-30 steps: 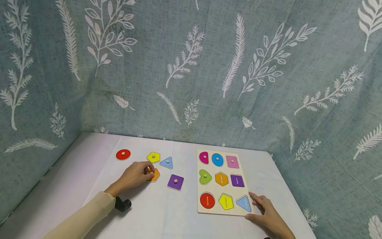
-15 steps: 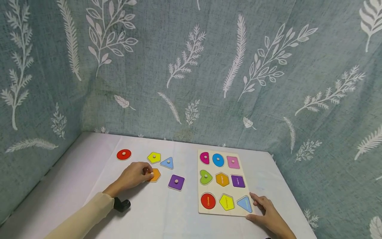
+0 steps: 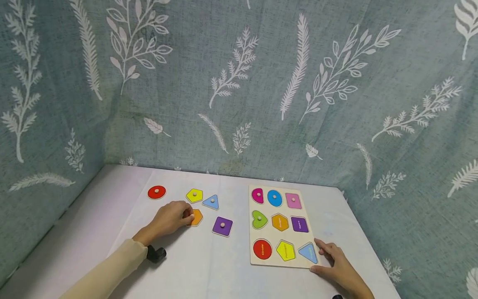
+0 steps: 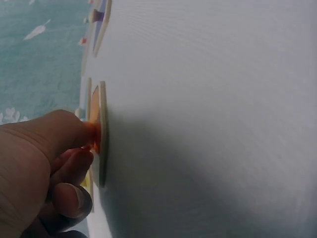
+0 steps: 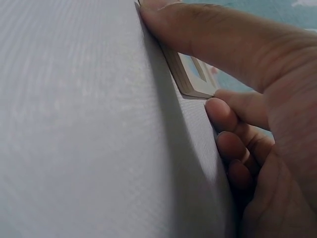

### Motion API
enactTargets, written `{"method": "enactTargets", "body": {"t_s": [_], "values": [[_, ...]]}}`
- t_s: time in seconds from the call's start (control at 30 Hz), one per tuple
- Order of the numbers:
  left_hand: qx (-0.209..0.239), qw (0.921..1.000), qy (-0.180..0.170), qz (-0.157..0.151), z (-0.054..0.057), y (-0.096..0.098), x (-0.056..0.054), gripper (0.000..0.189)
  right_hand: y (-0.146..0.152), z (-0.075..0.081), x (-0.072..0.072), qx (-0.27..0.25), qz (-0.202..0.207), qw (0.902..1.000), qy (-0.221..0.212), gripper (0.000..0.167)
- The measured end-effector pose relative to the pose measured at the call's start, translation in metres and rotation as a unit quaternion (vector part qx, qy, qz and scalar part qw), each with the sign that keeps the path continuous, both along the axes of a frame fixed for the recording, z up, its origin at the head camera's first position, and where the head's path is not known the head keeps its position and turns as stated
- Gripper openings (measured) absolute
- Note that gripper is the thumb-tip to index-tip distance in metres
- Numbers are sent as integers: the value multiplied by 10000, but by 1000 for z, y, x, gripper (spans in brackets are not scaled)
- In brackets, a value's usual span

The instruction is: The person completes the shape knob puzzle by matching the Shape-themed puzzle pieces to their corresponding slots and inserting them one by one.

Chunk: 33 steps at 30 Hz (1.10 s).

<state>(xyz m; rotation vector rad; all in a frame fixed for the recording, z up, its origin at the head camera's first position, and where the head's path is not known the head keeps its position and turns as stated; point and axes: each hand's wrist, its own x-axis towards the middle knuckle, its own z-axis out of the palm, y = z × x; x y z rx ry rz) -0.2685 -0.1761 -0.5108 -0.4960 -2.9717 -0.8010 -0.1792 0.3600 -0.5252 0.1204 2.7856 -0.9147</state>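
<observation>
My left hand [image 3: 171, 218] pinches the knob of an orange hexagon puzzle piece [image 3: 196, 217] at the left of the table. In the left wrist view, thumb and fingertips meet at the face of this hexagon piece [image 4: 103, 134]; the knob is hidden. At the right, my right hand [image 3: 337, 265] holds the near right corner of a wooden shape puzzle board [image 3: 274, 264], thumb on the near edge and index finger on the side. The right wrist view shows the board's corner [image 5: 190, 89] between them, the other fingers curled beside it.
Around the hexagon lie a yellow pentagon [image 3: 198, 199], a blue triangle [image 3: 211, 205], a purple square [image 3: 218, 230] and a red circle [image 3: 152, 194]. The board bears seated knobbed pieces, such as a green heart [image 3: 257, 224], and printed recesses. Patterned cloth [image 3: 261, 137] hangs behind the table.
Both hands keep nearly the same places, the left still at the hexagon piece and the right at the board's corner. The head view has shifted slightly.
</observation>
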Motion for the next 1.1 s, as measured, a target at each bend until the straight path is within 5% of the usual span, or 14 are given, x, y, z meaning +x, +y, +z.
{"method": "enactTargets", "body": {"t_s": [0.33,0.57,0.77,1.1], "values": [[170,9994,307,-35,-4,-2,6,11,-1,0,4,124,84,9999,40,100],[523,9968,600,-110,5,-1,8,11,-1,0,2,38,47,10000,22,101],[788,9916,909,-481,14,7,7,12,2,-1,3,79,1,10000,-3,101],[983,9877,998,-689,20,16,11,10,0,-2,1,67,-15,10000,34,102]]}}
